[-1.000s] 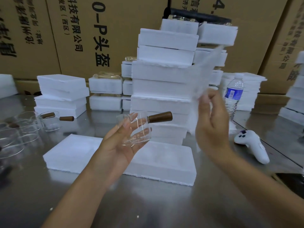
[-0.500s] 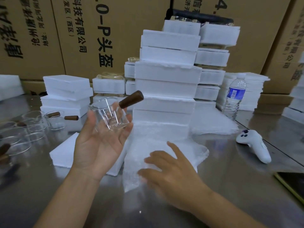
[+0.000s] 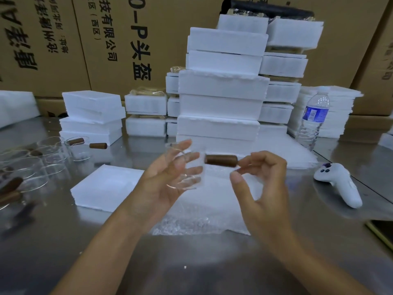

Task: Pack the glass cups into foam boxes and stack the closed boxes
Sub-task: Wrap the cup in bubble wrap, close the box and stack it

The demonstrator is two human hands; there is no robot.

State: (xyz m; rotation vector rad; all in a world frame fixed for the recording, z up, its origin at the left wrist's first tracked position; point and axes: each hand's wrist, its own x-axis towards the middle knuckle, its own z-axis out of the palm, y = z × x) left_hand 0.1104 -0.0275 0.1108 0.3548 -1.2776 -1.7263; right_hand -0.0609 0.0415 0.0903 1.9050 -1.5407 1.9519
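At frame centre your left hand [image 3: 165, 188] curls its fingers round the clear glass cup [image 3: 196, 167], whose brown wooden handle [image 3: 221, 160] points right to your half-curled right hand [image 3: 263, 188]; whether that hand merely touches or pinches the tip is unclear.

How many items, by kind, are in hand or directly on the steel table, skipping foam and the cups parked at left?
Glass cup with wooden handle, held in the left hand: 1
Bubble wrap sheet: 1
Water bottle: 1
White controller: 1
Dark flat object at the right edge, cut off, kind unclear: 1
Total: 5
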